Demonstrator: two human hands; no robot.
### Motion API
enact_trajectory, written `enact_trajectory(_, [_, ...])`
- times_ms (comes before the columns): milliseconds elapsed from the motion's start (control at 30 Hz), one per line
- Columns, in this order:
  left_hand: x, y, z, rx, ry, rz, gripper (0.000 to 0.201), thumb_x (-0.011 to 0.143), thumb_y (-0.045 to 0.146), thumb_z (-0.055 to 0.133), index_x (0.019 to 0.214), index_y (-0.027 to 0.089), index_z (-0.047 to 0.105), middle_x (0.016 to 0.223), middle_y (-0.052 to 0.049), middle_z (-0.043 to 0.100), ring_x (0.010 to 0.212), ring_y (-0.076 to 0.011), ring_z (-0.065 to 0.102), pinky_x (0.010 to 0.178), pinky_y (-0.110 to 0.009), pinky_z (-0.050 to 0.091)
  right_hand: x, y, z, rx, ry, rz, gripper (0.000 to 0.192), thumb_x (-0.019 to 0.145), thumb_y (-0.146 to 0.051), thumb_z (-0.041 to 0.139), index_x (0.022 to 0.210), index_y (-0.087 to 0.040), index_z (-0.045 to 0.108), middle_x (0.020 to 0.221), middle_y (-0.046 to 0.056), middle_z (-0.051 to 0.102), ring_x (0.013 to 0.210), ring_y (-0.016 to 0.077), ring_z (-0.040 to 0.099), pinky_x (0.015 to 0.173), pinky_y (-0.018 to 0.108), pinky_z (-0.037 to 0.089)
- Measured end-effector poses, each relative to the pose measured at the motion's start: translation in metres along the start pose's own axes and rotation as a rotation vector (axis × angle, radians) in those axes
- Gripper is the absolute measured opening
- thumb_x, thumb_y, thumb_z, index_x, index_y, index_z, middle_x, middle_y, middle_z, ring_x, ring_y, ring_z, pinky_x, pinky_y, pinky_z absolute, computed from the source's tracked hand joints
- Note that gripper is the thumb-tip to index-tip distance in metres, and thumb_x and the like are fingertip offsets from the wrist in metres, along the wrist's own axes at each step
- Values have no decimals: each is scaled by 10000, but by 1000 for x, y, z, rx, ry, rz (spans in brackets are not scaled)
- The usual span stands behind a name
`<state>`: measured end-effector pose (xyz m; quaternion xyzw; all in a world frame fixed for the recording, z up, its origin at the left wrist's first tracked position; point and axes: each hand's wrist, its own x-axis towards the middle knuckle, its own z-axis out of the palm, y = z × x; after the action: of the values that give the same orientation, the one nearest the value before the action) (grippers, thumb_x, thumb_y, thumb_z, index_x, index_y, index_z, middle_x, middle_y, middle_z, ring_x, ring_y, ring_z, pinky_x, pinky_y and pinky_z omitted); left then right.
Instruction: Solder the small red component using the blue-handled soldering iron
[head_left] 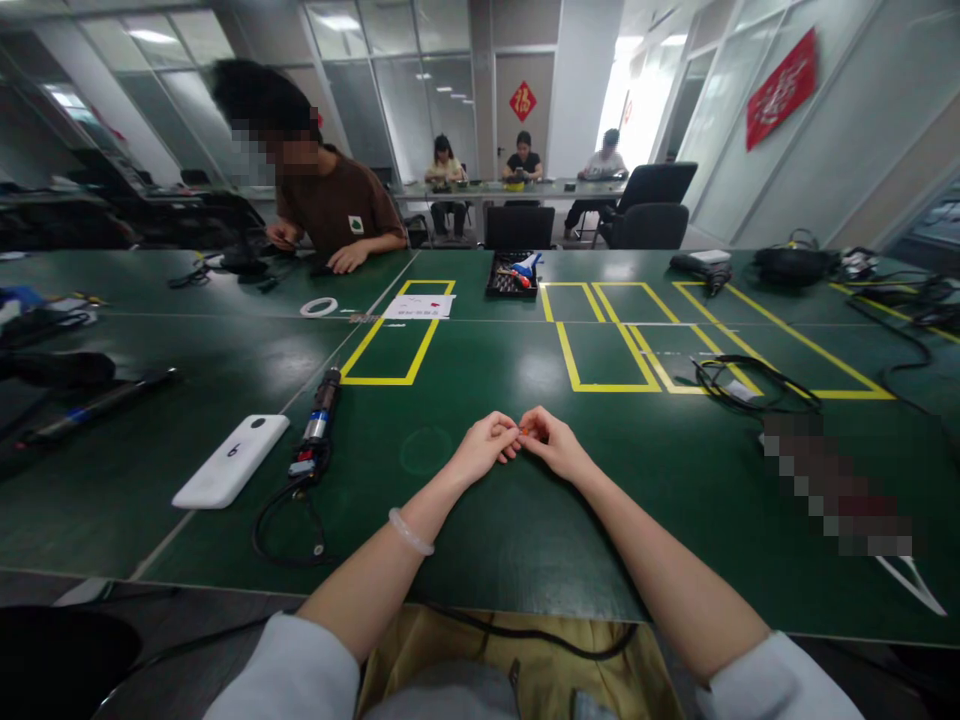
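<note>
Nearest the camera, both bare forearms reach out over the green tabletop [480,540]; a pale bracelet [410,532] circles the left wrist. The left hand [486,447] and right hand [553,442] meet fingertip to fingertip just above the surface, and between them sits a small orange piece [523,431]. Each hand's grip is closed to a fine pinch on it, thumb against forefinger, the other fingers curled loosely. The piece is too small to make out in detail.

Judging by its size, it is very light and easy to lose: it would likely slip or flick away under a hard squeeze, so a gentle hold at its two ends, one end per hand, seems the right way to keep it.

To the left lie a white flat case [231,461] and, just beside it, a corded soldering tool [318,424]. Farther out are yellow tape outlines [395,335], a coil of black cable [739,385] on the right, a black parts tray [512,273] and a white tape ring [319,307]. Across the tabletop a person in a brown shirt [330,205] leans over their own work; three more people sit at a distant desk.
</note>
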<state>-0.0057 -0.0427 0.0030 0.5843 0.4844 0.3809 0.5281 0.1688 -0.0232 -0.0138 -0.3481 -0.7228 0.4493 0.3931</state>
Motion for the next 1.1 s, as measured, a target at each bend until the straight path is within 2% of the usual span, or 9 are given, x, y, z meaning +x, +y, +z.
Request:
enact_trajectory(200, [-6, 7, -5, 76, 12, 113, 261, 809, 369, 614, 954, 162, 551, 782, -15, 613, 707, -117, 617, 611, -218, 469, 0, -1, -1, 56, 24, 48, 262, 868, -434, 550, 944, -183, 548, 838, 21, 626, 731, 137, 579, 694, 270, 465])
enact_trajectory(333, [-10, 10, -6, 228, 42, 198, 176, 816, 308, 598, 931, 179, 565, 830, -15, 629, 765, -125, 621, 683, -234, 475, 1, 0, -3, 30, 23, 45, 235, 837, -396, 593, 915, -174, 583, 835, 26, 632, 724, 138, 577, 684, 270, 465])
enact_trajectory(400, [-11, 10, -6, 295, 55, 226, 151, 821, 293, 585, 929, 189, 568, 880, -19, 644, 804, -131, 626, 697, -234, 475, 2, 1, -3, 36, 22, 46, 242, 813, -365, 619, 957, -173, 592, 853, 28, 636, 727, 136, 578, 681, 268, 468])
enact_trajectory(500, [-11, 9, -7, 332, 54, 234, 154, 832, 297, 572, 948, 197, 568, 926, -27, 661, 838, -142, 638, 685, -233, 479, 2, 3, -3, 31, 5, 65, 286, 793, -323, 631, 1030, -165, 606, 828, 22, 638, 691, 128, 568, 671, 267, 468])
enact_trajectory(867, [-11, 7, -9, 284, 49, 213, 209, 850, 358, 572, 946, 180, 622, 928, -57, 704, 852, -175, 670, 772, -288, 511, 0, -3, -5, -72, 23, 66, 226, 785, -318, 632, 950, -163, 638, 751, 8, 623, 617, 118, 518, 605, 255, 431])
enact_trajectory(1100, [-12, 7, -10, 313, 37, 219, 197, 861, 335, 556, 966, 183, 625, 936, -55, 703, 848, -167, 673, 775, -283, 510, 2, 0, -4, -4, 5, 75, 240, 775, -318, 641, 951, -156, 630, 735, 5, 618, 627, 119, 532, 613, 254, 437])
